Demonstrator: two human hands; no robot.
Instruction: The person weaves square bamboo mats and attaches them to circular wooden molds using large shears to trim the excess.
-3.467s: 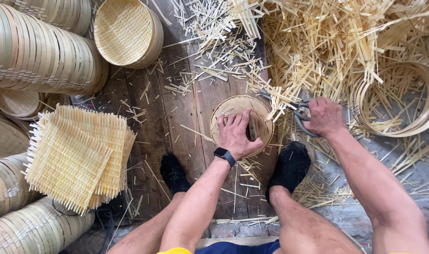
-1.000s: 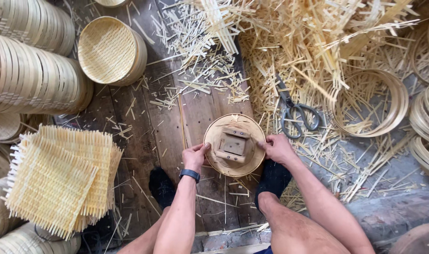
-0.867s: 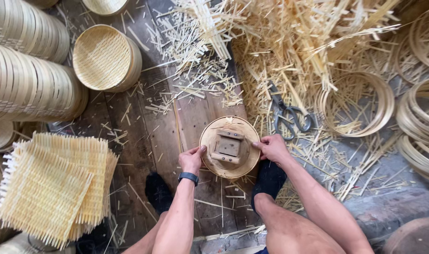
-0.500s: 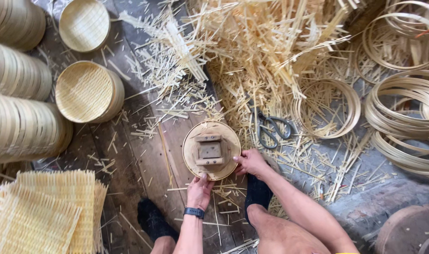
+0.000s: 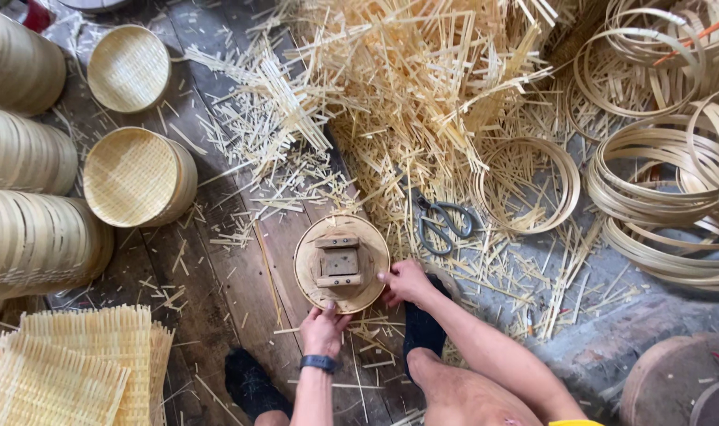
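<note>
Both hands grip round wood disc (image 5: 341, 263) on floor planks: left hand (image 5: 322, 329) fingers on near rim, right hand (image 5: 407, 282) at right edge. Scissors (image 5: 441, 220) just right. Vs 0.5 s ago: disc still held, view shifted.

Bare plank strip (image 5: 241, 276) left of the round wooden form (image 5: 342, 263) gives a hand room, but scissors (image 5: 442, 221) and the bamboo strip heap (image 5: 423, 87) crowd its right and far side, woven mats (image 5: 75, 367) and stacked baskets (image 5: 28, 237) blocking further left.

Left hand (image 5: 322, 330) and right hand (image 5: 407, 282) gripping round wooden disc (image 5: 341, 263), scissors (image 5: 441, 220) nearby on floor
</note>
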